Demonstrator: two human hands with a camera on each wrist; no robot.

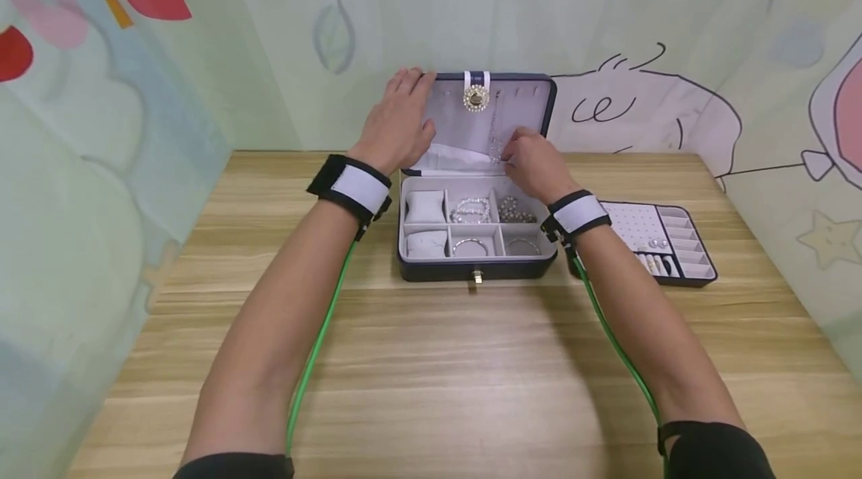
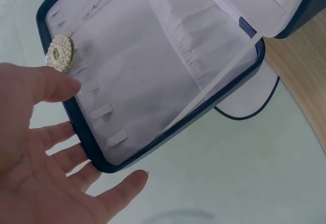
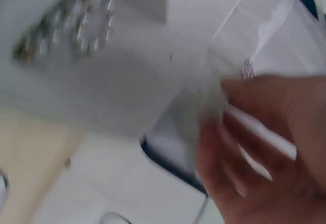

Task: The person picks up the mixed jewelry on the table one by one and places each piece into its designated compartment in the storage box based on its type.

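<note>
A dark blue jewelry box stands with its lid raised. My left hand holds the lid at its upper left corner, thumb in front and fingers behind the rim. Inside the lid, a thin sparkling necklace hangs beside the round pearl-edged clasp. My right hand pinches at the necklace's lower end, above the gathered pocket. In the right wrist view, a pinkish pendant shows right by the thumb; motion blur hides what lies between the fingertips.
The box's compartments hold white cushions, pearl bracelets and bangles. To the right, partly behind my right forearm, lies a jewelry tray with rings and earrings. A printed cloth backdrop surrounds the wooden table.
</note>
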